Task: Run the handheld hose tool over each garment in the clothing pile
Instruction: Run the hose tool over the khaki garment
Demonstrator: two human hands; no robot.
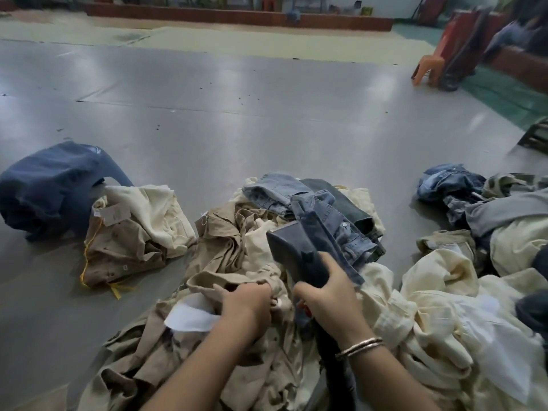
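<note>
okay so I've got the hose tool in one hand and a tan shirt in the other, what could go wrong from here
1. The right hand holds the hose tool above the heaped clothing pile; its head could snag loose folds or the denim garment beside it.
2. The left hand grips bunched tan shirt fabric, so creased areas may get missed.
3. The hose trails down between the forearms and might drag garments out of place.
</note>
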